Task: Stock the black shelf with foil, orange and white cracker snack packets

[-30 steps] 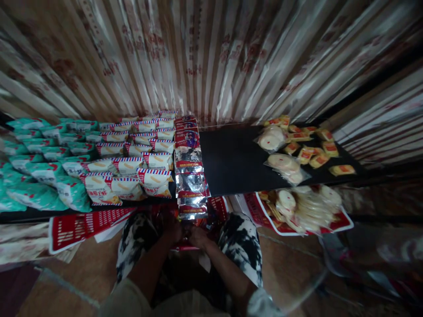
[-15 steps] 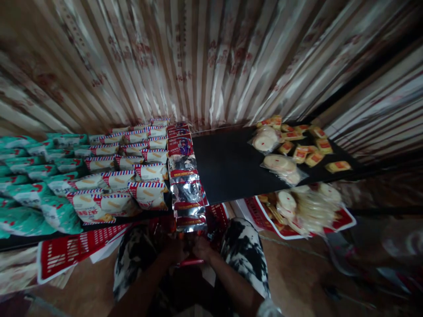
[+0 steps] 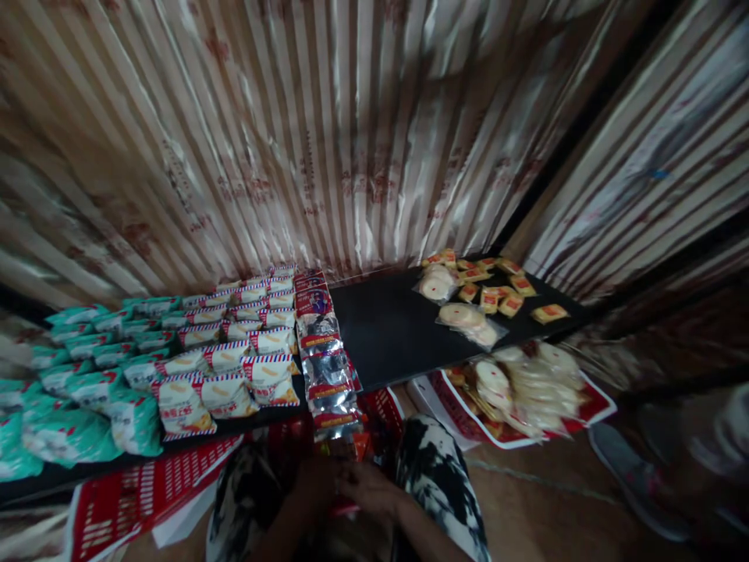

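My left hand (image 3: pixel 316 480) and my right hand (image 3: pixel 368 488) are close together, low between my knees. The left one lies in deep shadow, so its fingers do not show clearly. On the right hand the fingers look curled in; what they hold, if anything, is hidden. Just beyond them is a small orange and red packet (image 3: pixel 363 446), partly dark. A row of overlapping silver and dark red packets (image 3: pixel 328 371) runs from the black shelf (image 3: pixel 386 328) down over its front edge towards my hands.
White snack bags (image 3: pixel 225 396) and teal bags (image 3: pixel 134 417) stand in rows on the left. Yellow packets (image 3: pixel 510 304) and clear-wrapped pale discs (image 3: pixel 468 320) lie at right. Below is a red-rimmed tray (image 3: pixel 597 412) of similar packs. Another person's foot (image 3: pixel 635 480) is at right.
The view has tilted up, so the shelf sits lower in the picture. My hands remain together near my lap, and the orange and red packet shows more plainly beyond them.
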A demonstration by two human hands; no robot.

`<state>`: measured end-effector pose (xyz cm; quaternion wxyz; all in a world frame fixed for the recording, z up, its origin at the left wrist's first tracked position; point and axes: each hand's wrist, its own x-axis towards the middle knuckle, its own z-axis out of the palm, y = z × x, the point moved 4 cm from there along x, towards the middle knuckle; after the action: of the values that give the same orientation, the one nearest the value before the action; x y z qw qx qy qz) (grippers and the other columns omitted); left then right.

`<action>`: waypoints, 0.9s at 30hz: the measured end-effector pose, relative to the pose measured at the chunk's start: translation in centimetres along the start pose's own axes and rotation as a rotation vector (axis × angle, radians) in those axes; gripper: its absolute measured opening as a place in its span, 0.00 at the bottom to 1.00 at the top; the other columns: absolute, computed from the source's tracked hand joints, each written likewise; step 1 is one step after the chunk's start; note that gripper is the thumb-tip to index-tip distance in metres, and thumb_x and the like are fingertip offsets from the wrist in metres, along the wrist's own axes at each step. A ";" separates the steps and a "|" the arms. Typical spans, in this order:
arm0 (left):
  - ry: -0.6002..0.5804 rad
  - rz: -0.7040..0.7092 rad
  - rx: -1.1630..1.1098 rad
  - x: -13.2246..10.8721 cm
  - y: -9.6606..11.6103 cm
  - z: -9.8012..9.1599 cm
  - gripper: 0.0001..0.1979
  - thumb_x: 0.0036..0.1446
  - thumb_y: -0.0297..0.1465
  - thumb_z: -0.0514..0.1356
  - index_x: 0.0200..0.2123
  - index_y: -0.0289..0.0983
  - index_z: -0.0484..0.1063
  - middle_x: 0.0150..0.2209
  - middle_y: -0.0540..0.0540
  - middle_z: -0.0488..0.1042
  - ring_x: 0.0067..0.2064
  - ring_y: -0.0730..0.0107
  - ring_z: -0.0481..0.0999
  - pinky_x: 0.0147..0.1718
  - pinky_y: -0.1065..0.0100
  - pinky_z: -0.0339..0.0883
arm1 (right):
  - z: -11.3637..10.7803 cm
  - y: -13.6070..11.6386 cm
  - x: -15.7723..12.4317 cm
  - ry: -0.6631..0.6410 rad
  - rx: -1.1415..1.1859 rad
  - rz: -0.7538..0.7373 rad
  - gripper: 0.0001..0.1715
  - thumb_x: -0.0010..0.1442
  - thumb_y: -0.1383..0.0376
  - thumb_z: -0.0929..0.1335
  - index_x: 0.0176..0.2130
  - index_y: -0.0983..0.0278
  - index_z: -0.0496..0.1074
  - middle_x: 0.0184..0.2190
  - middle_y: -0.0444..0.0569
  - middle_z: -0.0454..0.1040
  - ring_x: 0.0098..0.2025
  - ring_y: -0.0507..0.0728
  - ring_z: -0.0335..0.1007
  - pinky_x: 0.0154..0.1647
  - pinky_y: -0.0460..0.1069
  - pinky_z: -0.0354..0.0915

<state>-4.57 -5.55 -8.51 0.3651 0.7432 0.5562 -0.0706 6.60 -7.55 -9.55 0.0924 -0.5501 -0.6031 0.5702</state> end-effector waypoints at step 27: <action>0.550 0.085 -1.355 -12.6 4.0 -8.5 0.29 0.48 0.49 0.60 0.49 0.37 0.67 0.49 0.39 0.72 0.49 0.57 0.72 0.46 0.60 0.67 | -4.6 -8.1 -10.3 0.306 1.279 -0.279 0.16 0.47 0.57 0.74 0.35 0.63 0.76 0.31 0.47 0.78 0.31 0.53 0.71 0.38 0.48 0.64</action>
<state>-8.28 -10.51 5.91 0.5942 0.3659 0.5203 0.4924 9.34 -10.69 3.69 0.5575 -0.3786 -0.1919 0.7134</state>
